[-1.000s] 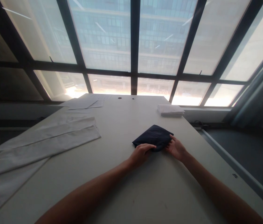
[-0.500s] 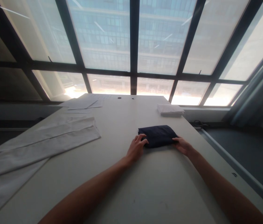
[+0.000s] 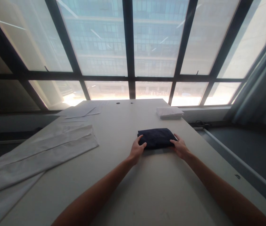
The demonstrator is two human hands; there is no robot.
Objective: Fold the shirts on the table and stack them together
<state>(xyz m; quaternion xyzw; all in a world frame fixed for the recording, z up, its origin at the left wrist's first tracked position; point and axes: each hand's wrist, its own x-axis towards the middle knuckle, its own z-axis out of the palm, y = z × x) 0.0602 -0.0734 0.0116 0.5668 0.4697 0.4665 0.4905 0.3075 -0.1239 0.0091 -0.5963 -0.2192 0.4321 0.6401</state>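
A folded dark navy cloth (image 3: pixel 157 137) lies square on the pale table (image 3: pixel 147 188), a little right of centre. My left hand (image 3: pixel 137 148) grips its near left corner, thumb on top and fingers curled at the edge. At the near right corner sits my right hand (image 3: pixel 180 147), its fingers closed on the cloth's edge in the same way. Both forearms reach in from the bottom of the view.
A long white cloth (image 3: pixel 38 157) is spread along the table's left side. Loose white sheets (image 3: pixel 81 111) lie at the far left. A small stack of folded white cloth (image 3: pixel 170 112) sits at the far right edge. Big windows stand behind; floor drops off right.
The navy cloth has turned from a slanted position to lie square with the table. Both hands shifted from its near point to its two near corners, and the view tipped slightly.
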